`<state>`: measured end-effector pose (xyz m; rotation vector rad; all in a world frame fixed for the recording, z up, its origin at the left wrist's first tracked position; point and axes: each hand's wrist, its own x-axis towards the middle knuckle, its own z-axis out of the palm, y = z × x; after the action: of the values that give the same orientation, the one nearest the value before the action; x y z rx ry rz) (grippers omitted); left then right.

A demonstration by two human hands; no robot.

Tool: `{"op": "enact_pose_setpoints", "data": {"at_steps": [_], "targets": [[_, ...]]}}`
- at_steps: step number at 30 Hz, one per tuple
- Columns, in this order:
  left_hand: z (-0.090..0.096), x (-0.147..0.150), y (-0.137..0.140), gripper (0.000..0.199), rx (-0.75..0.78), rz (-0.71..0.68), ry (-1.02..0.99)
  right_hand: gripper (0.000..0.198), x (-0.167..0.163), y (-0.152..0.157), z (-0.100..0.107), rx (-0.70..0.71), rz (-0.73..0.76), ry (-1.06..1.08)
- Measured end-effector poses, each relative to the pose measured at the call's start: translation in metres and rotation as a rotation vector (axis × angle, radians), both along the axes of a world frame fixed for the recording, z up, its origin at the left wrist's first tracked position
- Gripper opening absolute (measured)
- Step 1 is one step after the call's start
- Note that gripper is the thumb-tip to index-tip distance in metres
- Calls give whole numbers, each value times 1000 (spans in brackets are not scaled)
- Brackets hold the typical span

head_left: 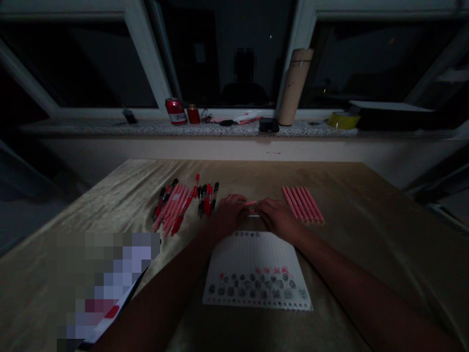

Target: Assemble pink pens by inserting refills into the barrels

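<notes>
My left hand and my right hand meet above the far edge of a lined sheet of paper, fingers closed. Between the fingertips shows a small pink pen part, with a thin whitish piece just below it. Most of what they grip is hidden, and the dim light blurs it. To the right of my right hand, several pink pens lie side by side in a neat row. Left of my left hand are a loose pile of pink pens and several red and black pens.
A blurred-out device lies at the left front. The sheet bears stamped or drawn round marks and red writing. On the windowsill stand a red can, a jar, a cardboard tube and a yellow tape roll.
</notes>
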<state>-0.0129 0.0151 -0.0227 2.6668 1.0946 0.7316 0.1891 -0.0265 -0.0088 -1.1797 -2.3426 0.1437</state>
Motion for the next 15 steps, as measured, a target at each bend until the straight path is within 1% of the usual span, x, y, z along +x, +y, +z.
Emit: {"op": "enact_pose_setpoints", "data": {"at_steps": [4,8,11,15], "targets": [[2,1,-1,29,24,7,-7,17,0,0,-1,15,8,11],[10,3,-4,26,45,10,2,18,-1,0,-1,16,13,50],[16,5,-8,29,48,-12,15,20,-1,-1,0,30,20,81],[17,8,-11,27,37,-17,-9,20,-2,-1,1,38,36,107]]}}
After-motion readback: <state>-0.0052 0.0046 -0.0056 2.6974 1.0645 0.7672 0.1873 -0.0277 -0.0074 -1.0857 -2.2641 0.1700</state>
